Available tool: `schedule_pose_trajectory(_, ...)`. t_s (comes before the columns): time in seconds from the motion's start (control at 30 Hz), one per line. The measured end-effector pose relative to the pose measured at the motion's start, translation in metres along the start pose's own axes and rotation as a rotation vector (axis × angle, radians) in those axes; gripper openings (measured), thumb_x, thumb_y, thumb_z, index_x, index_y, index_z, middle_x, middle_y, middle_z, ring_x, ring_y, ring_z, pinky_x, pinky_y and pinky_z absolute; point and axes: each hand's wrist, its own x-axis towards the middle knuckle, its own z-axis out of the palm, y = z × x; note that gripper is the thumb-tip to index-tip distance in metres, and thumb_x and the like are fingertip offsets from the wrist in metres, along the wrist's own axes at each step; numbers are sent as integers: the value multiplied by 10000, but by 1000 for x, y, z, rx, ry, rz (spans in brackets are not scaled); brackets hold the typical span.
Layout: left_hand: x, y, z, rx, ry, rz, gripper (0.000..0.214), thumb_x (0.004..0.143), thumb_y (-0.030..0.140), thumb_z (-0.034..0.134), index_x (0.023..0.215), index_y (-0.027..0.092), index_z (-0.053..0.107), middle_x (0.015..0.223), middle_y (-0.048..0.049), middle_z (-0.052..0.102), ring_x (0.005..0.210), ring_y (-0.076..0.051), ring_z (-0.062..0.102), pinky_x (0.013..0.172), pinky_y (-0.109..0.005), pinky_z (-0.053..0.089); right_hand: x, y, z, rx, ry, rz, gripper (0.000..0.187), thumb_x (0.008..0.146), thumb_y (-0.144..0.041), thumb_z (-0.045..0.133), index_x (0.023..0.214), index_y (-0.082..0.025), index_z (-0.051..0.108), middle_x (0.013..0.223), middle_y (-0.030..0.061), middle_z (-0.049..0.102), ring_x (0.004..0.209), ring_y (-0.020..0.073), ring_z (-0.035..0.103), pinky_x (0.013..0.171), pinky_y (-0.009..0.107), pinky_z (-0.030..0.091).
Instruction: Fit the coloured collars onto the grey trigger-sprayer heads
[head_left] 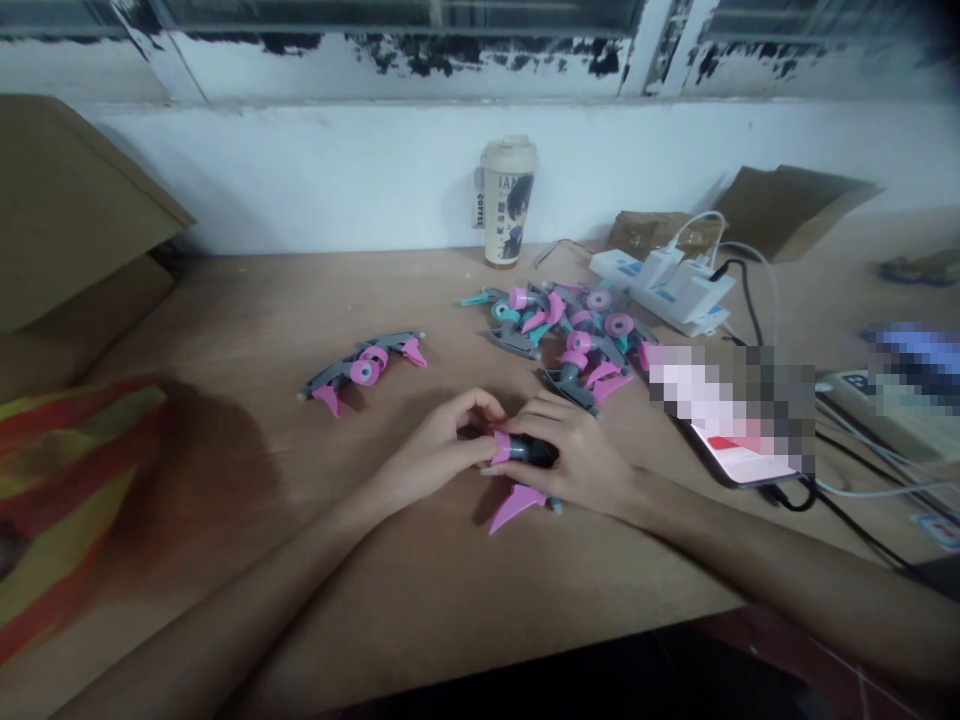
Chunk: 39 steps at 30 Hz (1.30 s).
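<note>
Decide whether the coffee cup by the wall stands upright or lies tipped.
Upright: the coffee cup stands on its base on the table, lid on top.

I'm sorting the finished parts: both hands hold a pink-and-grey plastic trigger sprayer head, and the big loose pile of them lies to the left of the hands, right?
Not quite. The head view shows the big loose pile to the right, near the white power strip; only two lie left. Left hand and right hand do hold a pink-and-grey plastic trigger sprayer head.

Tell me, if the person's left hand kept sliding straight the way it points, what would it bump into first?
The left hand points right, so it would meet the pink and grey sprayer part held in the right hand. Its fingertips seem to touch it already.
</note>
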Motion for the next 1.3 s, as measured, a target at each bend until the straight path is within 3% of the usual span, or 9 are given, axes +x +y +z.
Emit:
schedule_pose_trajectory(0.13,0,-5,3,39,135,-7,149,738,234,607,781,177,476,761,27,511,687,-107,527,598,-217,452,-1,3,-2,-80,55,26,243,793,-378,628,954,-196,640,823,50,642,800,194,532,756,354,451)
schedule_pose_trajectory(0.23,-3,-5,5,272,223,41,137,767,281,601,734,170,528,767,13,525,652,-108,521,563,-217,445,-2,8,-3,-103,68,56,272,790,-404,625,978,-208,637,840,54,644,829,209,541,759,365,452)
schedule_pose_trajectory(0.37,-7,0,10,538,275,196,100,799,220,574,727,174,626,759,3,566,690,-116,540,616,-223,415,-3,10,-2,-96,68,68,260,791,-394,626,965,-202,640,834,49,642,833,203,545,752,355,453)
schedule_pose_trajectory(0.6,-10,-2,17,691,431,301,117,805,146,547,717,176,617,741,18,550,618,-87,499,580,-209,388,-1,6,-2,-121,97,74,229,804,-373,613,931,-185,640,836,50,651,824,193,554,773,356,455)
schedule_pose_trajectory(0.8,-10,-1,20,616,474,314,103,810,145,547,728,175,602,738,23,531,616,-82,498,559,-196,393,1,4,-2,-93,136,164,271,794,-394,624,941,-167,642,888,56,647,864,196,562,758,334,462)
schedule_pose_trajectory(0.97,-14,0,24,678,507,309,95,811,151,544,728,176,584,754,20,531,655,-92,507,596,-209,397,1,3,0,-94,164,156,236,775,-363,649,918,-175,639,865,46,643,849,191,561,750,332,458)
schedule_pose_trajectory(1.1,-12,-1,13,701,586,292,108,817,201,539,733,172,600,755,10,535,647,-99,510,600,-223,399,-2,4,-1,-96,221,183,247,733,-392,684,839,-176,630,799,38,635,790,184,564,696,318,454)
schedule_pose_trajectory(1.2,-5,-2,-2,504,650,204,151,814,264,545,716,163,598,716,6,525,608,-102,492,569,-228,403,-3,5,-4,-56,253,251,298,712,-434,698,846,-178,628,806,40,639,779,178,580,694,315,460)
schedule_pose_trajectory(1.3,0,-1,-9,101,456,62,193,814,323,538,739,158,606,608,29,464,514,-90,440,472,-209,381,-2,8,-5,55,250,253,323,702,-425,712,909,-192,625,872,38,653,829,171,596,739,310,471)
